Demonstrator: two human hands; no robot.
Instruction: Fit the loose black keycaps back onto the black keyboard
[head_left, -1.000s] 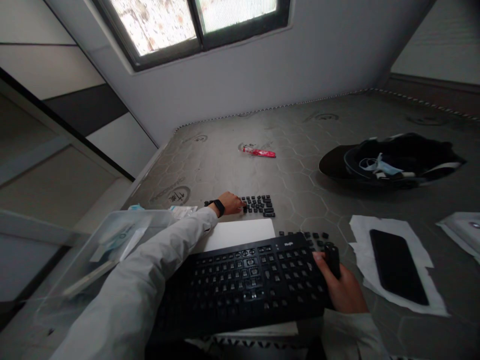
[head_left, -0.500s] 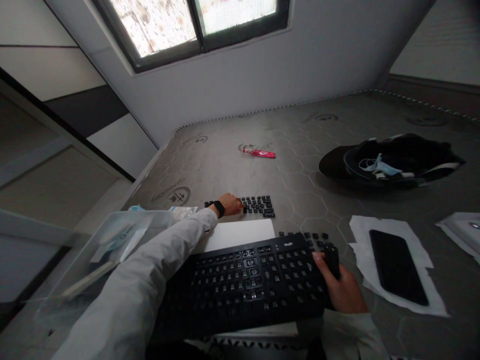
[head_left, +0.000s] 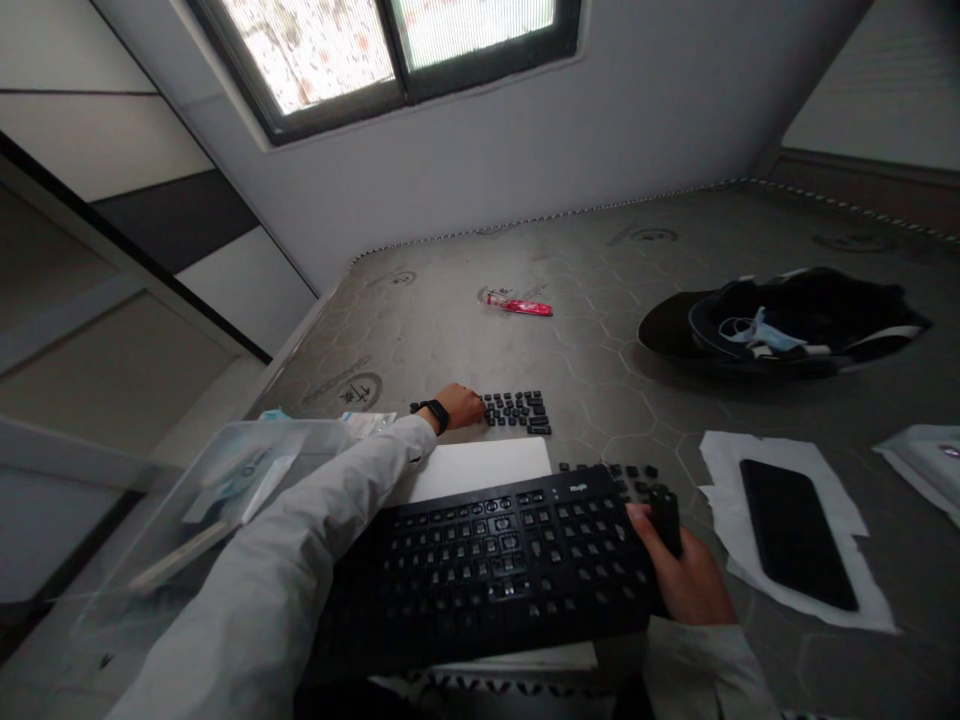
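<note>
A black keyboard (head_left: 450,640) lies tilted in front of me, most of its keycaps off and the bare switch places showing. My left hand (head_left: 459,407), wearing a black watch, reaches past it to the rows of loose black keycaps (head_left: 517,408) on the mat. Its fingers are curled down at the near side of those keycaps; what they pinch, if anything, is hidden. At the keyboard's right end, my right hand (head_left: 694,580) is closed around a short black handle-like object (head_left: 664,520), thumb on its left side. That hand rests against the keyboard's edge.
Under the keyboard's far edge is a white flat board (head_left: 487,465). More keycaps (head_left: 632,471) lie past its right corner. A clear plastic bin (head_left: 300,432) stands left. Farther off are a red-handled tool (head_left: 525,307), a black helmet (head_left: 675,325), and a phone (head_left: 799,535) on white paper.
My left hand shifts very slightly among the keycaps. My right hand and the keyboard stay practically in place.
</note>
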